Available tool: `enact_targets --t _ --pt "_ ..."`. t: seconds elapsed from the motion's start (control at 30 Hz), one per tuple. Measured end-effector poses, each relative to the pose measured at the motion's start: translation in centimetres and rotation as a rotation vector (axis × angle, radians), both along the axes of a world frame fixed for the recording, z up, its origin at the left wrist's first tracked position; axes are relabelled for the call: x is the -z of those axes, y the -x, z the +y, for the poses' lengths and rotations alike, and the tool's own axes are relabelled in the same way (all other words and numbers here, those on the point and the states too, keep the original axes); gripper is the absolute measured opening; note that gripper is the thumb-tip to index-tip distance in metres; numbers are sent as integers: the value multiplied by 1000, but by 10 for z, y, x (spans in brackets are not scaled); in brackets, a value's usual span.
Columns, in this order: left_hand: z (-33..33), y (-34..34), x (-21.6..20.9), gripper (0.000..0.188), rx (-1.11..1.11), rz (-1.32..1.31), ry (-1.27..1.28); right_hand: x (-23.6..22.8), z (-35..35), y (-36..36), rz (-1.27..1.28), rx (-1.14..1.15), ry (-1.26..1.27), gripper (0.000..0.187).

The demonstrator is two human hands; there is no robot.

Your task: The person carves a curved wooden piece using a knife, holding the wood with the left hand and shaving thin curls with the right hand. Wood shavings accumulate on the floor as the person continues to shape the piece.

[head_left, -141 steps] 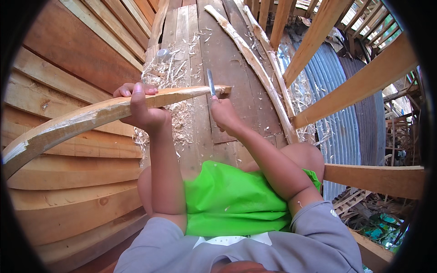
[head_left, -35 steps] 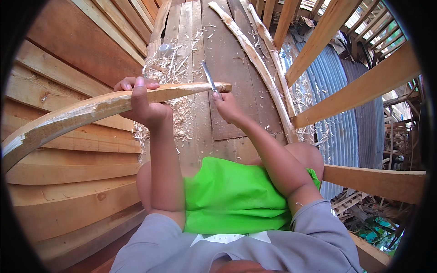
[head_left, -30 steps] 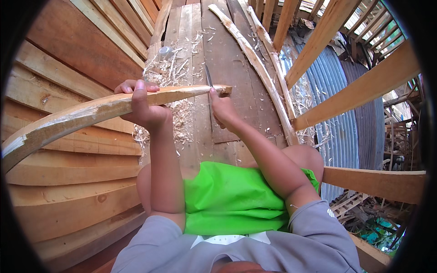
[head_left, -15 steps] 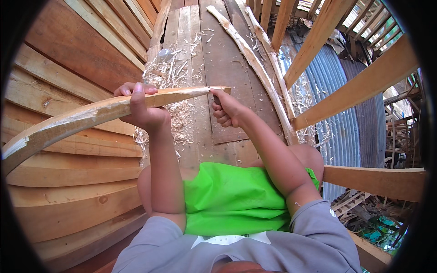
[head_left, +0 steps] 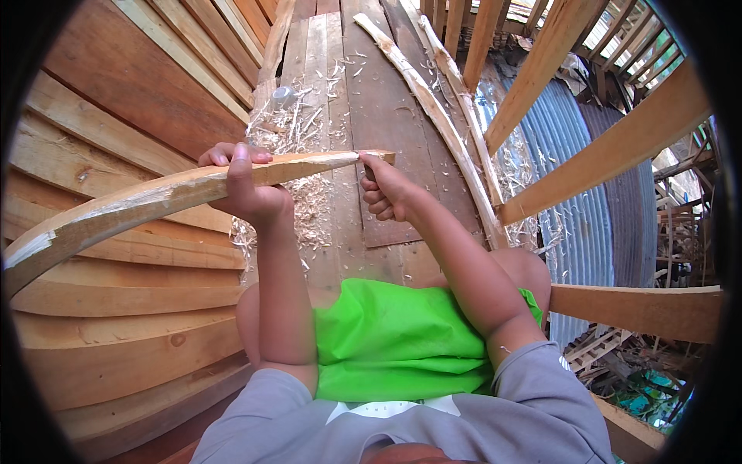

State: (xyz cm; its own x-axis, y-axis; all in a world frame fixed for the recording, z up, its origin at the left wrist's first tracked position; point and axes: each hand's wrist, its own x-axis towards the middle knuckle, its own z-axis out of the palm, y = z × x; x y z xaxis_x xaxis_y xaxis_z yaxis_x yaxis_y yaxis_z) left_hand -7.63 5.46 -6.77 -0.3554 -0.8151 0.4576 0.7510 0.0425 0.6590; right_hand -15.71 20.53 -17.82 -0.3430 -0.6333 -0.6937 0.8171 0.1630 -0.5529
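A long, pale wooden pole (head_left: pixel 154 189) with shaved faces crosses in front of me from the left edge, its far end tapering to the right. My left hand (head_left: pixel 251 189) is closed around it from below, thumb up over the near side and fingers on the far side. Close to the tapered end, my right hand (head_left: pixel 386 189) is curled in a fist with its thumb against the wood. In that fist is a knife (head_left: pixel 370 172), of which only a small dark part shows; the rest is hidden by the fingers and pole.
Curled wood shavings (head_left: pixel 305 213) litter the plank floor (head_left: pixel 325 62), beside a small clear cup (head_left: pixel 284 97). Two peeled poles (head_left: pixel 433 104) lie on the right. A board wall (head_left: pixel 131 255) rises at left; wooden railing posts (head_left: pixel 610 139) stand at right. Green cloth (head_left: pixel 402 329) covers my lap.
The view has shifted slightly, so hands and pole appear a few pixels farther right. Both hands keep the same hold, with the right thumb still near the tapered end.
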Motion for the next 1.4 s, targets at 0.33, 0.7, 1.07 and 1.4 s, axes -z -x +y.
enact_targets --t 0.33,0.7,1.07,1.4 --pt "-1 0 -1 21 16 8 8 7 20 27 -135 779 140 66" --pt "-5 0 4 23 6 10 13 -7 -2 12 647 431 -169 49" --pt "-17 -3 8 24 387 131 155 37 14 14 452 145 -481 48" --pt "-20 -2 9 30 368 136 128 3 5 -3 690 -4 -519 57"
